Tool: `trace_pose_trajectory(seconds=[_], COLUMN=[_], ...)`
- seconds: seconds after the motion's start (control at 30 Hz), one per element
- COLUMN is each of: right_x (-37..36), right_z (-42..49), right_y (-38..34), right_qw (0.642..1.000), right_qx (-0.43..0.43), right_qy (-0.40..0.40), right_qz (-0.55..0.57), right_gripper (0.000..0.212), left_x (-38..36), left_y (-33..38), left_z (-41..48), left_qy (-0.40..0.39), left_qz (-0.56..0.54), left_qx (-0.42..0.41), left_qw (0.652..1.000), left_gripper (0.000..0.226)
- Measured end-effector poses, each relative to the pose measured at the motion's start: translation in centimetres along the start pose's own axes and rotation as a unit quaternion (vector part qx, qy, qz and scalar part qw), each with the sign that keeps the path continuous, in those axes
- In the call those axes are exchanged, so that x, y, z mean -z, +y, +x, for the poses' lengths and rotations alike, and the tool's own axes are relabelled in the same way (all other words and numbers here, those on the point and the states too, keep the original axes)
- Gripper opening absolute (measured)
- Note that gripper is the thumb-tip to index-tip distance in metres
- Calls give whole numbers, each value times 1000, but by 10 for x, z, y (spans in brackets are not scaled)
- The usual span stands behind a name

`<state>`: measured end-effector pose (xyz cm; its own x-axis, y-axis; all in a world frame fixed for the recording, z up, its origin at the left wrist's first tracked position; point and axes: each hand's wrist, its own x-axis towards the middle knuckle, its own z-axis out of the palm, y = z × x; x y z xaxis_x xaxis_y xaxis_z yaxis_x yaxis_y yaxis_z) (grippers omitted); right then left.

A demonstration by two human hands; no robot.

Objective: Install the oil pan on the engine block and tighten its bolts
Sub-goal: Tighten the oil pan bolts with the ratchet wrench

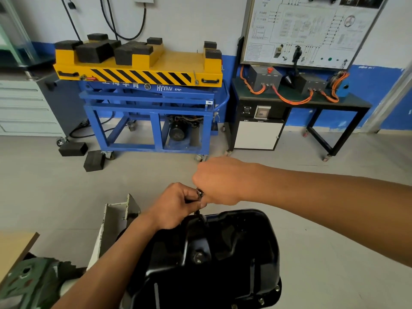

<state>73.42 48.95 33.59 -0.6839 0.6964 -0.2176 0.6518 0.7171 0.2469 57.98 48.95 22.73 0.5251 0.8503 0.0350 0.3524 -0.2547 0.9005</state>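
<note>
A glossy black oil pan lies bottom-up at the lower centre, with bolts showing along its right flange and a drain plug near its middle. At the pan's far edge my left hand pinches the head of a metal socket tool whose shaft drops to the flange. My right hand, just above and to the right, grips the tool's handle in a fist. The engine block under the pan is mostly hidden.
A white metal stand bracket sits left of the pan, a green engine part at the lower left. Behind stand a blue and yellow lift cart, black rubber blocks on the floor, and a black training bench.
</note>
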Motion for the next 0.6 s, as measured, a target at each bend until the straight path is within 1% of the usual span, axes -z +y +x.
trace_pose_trajectory(seconds=[0.1,0.17,0.23,0.3,0.43,0.5,0.6], right_x=[-2,2,7,12,10,7,4], right_z=[-1,-1,-2,-1,3,5,4], right_y=[-3,-4,-6,-9,-11,-7,5], right_qw=[994,992,996,1000,989,987,994], right_qx=[-46,-53,-48,-17,62,70,46], right_qy=[-15,-21,-30,-16,61,58,20], right_qz=[97,111,73,-9,-118,-135,-95], right_gripper=[46,46,46,43,30,21,17], left_x=[2,3,2,1,2,2,1], left_y=[-2,-4,-7,-9,-10,-10,-8], left_z=[-1,0,2,3,3,3,3], left_qy=[10,8,-8,-10,25,28,35], left_qz=[25,28,22,14,17,21,-2], left_qx=[-2,-2,0,-3,-16,-13,1], left_qw=[1000,1000,1000,1000,999,999,999], left_gripper=[42,41,35,31,14,13,8])
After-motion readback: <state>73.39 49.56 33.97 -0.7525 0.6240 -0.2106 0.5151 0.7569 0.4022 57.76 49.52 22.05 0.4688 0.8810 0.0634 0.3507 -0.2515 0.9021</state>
